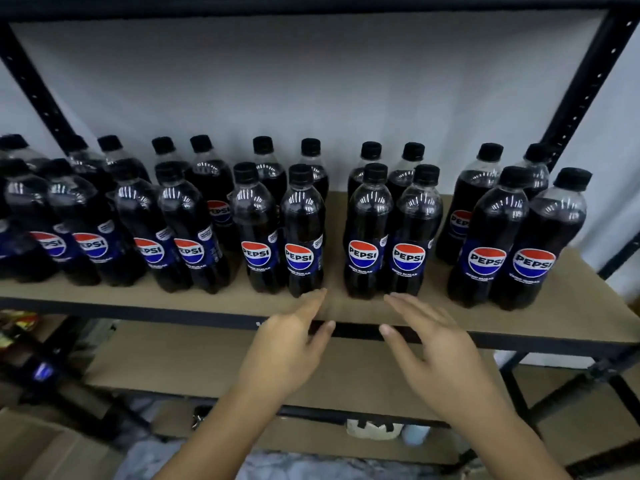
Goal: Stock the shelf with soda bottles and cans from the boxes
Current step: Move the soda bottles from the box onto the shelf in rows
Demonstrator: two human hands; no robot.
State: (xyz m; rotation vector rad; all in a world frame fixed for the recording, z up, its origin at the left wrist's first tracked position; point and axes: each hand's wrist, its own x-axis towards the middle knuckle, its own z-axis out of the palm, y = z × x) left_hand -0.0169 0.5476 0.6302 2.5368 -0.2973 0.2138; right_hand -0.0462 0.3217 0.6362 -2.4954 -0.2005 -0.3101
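Several dark Pepsi Zero Sugar bottles with black caps stand upright in pairs, front and back rows, on the brown shelf board (346, 306). One front bottle (302, 233) stands just beyond my left hand (294, 337). Another front bottle (367, 233) and its neighbour (414, 237) stand just beyond my right hand (429, 344). Both hands hover over the shelf's front edge with fingers straight and spread, holding nothing. My fingertips end just short of the bottle bases.
Black metal uprights (581, 84) frame the shelf against a white wall. A lower brown shelf board (214, 362) lies below. A cardboard box (38, 452) sits at the bottom left, with colourful packets (15, 323) at the left edge.
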